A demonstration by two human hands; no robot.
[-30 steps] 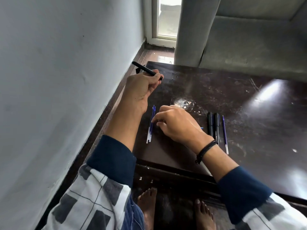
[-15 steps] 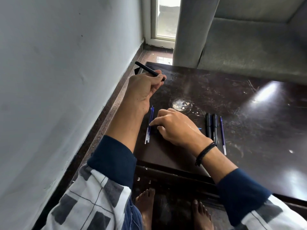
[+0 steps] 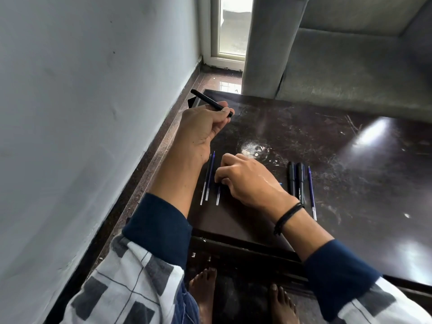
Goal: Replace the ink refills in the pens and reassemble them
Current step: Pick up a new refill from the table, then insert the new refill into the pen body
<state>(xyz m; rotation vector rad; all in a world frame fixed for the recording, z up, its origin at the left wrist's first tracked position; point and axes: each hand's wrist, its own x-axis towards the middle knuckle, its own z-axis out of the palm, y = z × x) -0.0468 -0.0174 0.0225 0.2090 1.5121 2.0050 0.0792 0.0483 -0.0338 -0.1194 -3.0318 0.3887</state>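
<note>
My left hand point(image 3: 201, 129) was clenched around a black pen barrel point(image 3: 211, 103), raised above the dark table point(image 3: 327, 148) near the wall. Just right of my forearm lay two blue refills point(image 3: 208, 177). My right hand point(image 3: 247, 181) pressed its fingertips on a third refill point(image 3: 218, 197). Farther right lay two black pens point(image 3: 296, 181) and another refill point(image 3: 311, 192).

Table point(image 3: 350, 160) lies open right of the two capped pens point(image 3: 296, 181); wall point(image 3: 81, 136) hems the left.
</note>
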